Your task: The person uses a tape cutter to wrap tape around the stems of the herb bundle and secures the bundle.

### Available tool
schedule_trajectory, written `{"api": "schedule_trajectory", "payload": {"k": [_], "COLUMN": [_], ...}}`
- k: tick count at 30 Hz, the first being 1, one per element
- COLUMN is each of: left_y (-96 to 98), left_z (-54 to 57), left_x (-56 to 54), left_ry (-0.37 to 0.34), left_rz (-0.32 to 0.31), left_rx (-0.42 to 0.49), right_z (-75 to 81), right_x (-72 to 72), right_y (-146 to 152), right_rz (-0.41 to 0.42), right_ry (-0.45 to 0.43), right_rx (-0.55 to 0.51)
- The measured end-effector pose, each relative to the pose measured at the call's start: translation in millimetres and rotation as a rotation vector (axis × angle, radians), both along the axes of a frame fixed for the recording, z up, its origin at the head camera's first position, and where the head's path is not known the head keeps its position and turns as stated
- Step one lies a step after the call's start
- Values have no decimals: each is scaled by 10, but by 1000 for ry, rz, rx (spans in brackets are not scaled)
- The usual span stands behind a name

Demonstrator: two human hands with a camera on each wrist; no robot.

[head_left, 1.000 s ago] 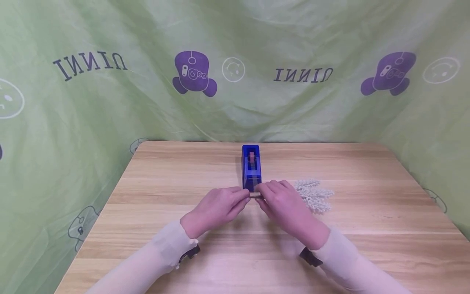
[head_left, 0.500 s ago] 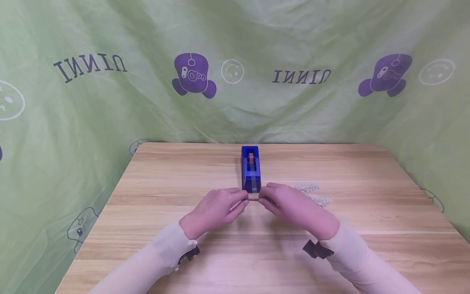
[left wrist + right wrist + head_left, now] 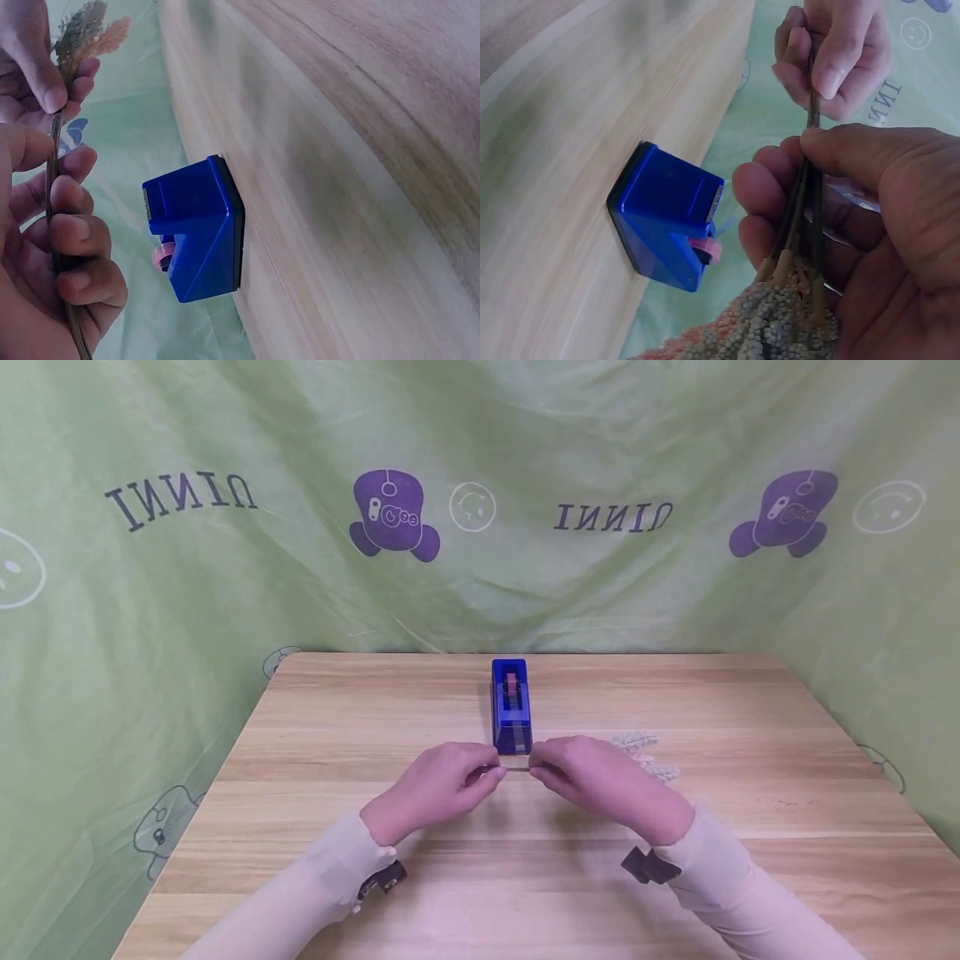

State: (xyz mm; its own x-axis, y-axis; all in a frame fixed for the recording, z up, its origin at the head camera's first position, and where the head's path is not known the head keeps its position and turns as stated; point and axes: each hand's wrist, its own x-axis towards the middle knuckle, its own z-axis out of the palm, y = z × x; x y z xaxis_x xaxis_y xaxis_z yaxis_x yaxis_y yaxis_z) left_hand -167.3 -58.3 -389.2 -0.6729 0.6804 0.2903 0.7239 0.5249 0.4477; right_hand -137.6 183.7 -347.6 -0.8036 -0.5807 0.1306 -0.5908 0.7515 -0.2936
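A small bunch of flower sprigs with knobbly grey and pinkish heads (image 3: 772, 322) is held level between both hands, its thin dark stems (image 3: 517, 769) bridging a short gap. My left hand (image 3: 431, 789) grips the lower stems, fingers curled round them in the left wrist view. Just below the heads, my right hand (image 3: 611, 785) pinches the stems between thumb and fingers. In the head view the heads stick out to the right behind that hand. Right beyond the hands stands a blue tape dispenser (image 3: 513, 735), with a pink-cored roll (image 3: 707, 251) in it.
The wooden table (image 3: 360, 693) extends around the dispenser, its far edge meeting a green printed curtain (image 3: 480, 585) that surrounds it on three sides. Dark wrist cameras (image 3: 651, 865) sit under both sleeves.
My right hand has turned and shifted slightly right, covering more of the flower heads. The wider, pale strip between the fingertips now shows as a thin line of stems. The left hand stays nearly in place.
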Motion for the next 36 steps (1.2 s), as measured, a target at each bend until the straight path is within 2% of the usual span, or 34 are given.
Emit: {"api": "schedule_trajectory", "payload": {"k": [7,12,17,27,31,36], "left_y": [-10,-4,6,35,37,32], "left_z": [34,49,51,41,41,32], "left_x": [-13,-12,-4,-3,1,-5], "left_ry": [-131,-169,-163,-78,-72,-76], "left_rz": [-10,-7,12,11,16,10], "left_rx": [21,13,-18,-60,-75,-80], "right_z": [-13,-17,-2,38,30,-11], "right_x": [22,16,9,-27,-71,-136], "right_y": [10,16,26,24,50,112], "right_rz": [-5,-4,16,37,34,20], "right_ry": [20,-26,-51,-20,-91,-227], "right_rx": [-9,3,25,68,45,-61]}}
